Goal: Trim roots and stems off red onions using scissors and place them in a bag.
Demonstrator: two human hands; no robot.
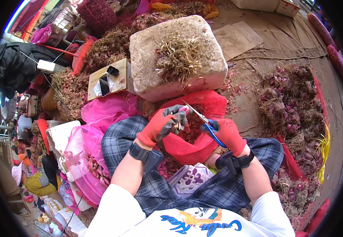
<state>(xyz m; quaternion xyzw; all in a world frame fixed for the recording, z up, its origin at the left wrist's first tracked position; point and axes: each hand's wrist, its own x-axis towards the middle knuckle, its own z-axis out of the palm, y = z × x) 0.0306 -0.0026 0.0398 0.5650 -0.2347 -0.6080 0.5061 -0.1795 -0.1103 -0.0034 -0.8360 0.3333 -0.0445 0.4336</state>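
Observation:
My left hand (159,124), in a red and dark grey work glove, is closed around a small pinkish-purple shallot (184,109), with pale bits showing below its fingers. In my right hand (229,133), gloved the same way, is a pair of scissors (203,117) with blue handles. The blades point up and left, their tips just above the shallot. Beneath both hands, an open red mesh bag (187,152) lies between my legs with trimmings inside. Beyond it stands a worn foam block (147,51) bearing a bundle of dried shallot stalks (181,57).
A phone (104,85) and a small black case (112,71) lie on a box left of the block. Pink mesh bags (112,108) spread by my left knee. Heaps of shallots (287,102) cover the ground at right. Cardboard (236,39) lies beyond. Other people sit far left.

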